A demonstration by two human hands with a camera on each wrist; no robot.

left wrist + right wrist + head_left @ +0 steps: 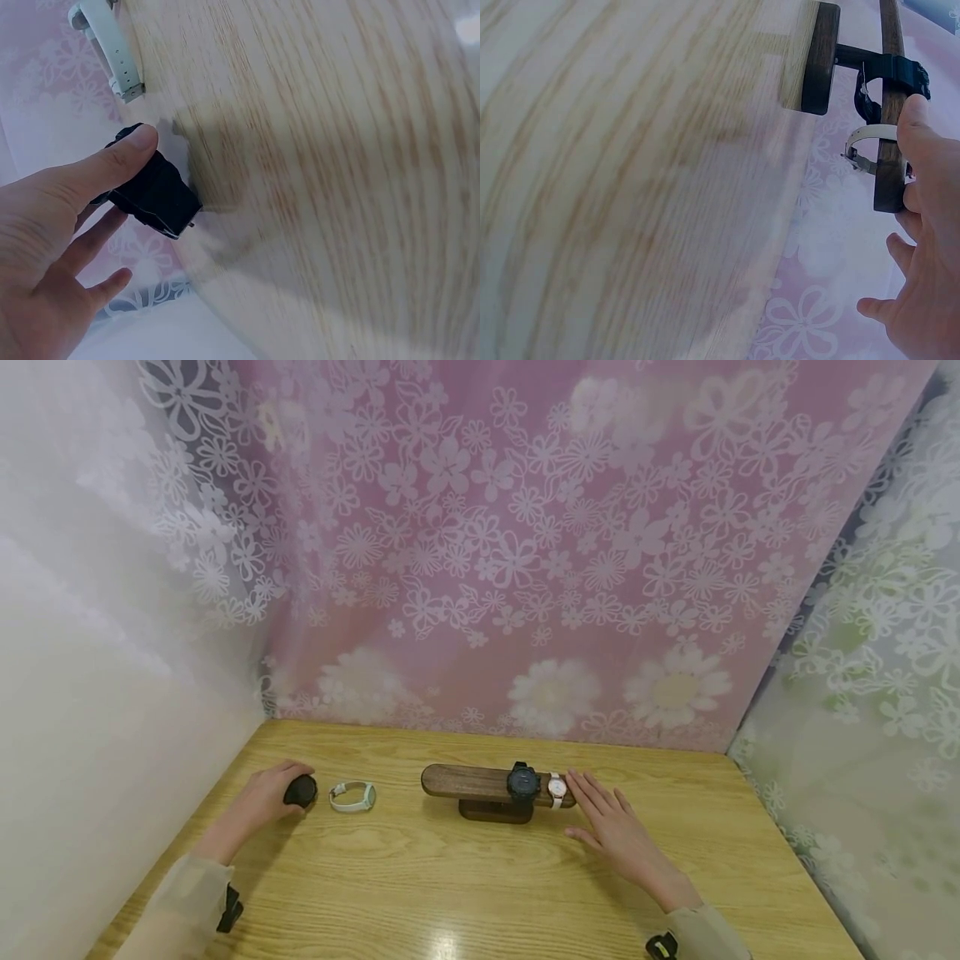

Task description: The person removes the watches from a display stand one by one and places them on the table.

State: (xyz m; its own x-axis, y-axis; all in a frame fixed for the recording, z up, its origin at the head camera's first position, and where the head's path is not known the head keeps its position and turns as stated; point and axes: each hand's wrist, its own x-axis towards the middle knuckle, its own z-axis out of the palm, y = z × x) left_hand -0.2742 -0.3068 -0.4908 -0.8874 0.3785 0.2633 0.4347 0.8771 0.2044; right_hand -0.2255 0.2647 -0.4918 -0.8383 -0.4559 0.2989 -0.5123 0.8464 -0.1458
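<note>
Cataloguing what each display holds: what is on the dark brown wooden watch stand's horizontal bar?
Around the bar are a black, round-faced watch and a white-strapped, pale-faced watch. The wood directly beneath their straps is covered and cannot be seen.

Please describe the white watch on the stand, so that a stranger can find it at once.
On the table is a brown stand. Near its right end, by the right hand, is the white watch. It is smaller and paler than the black watch beside it.
</note>
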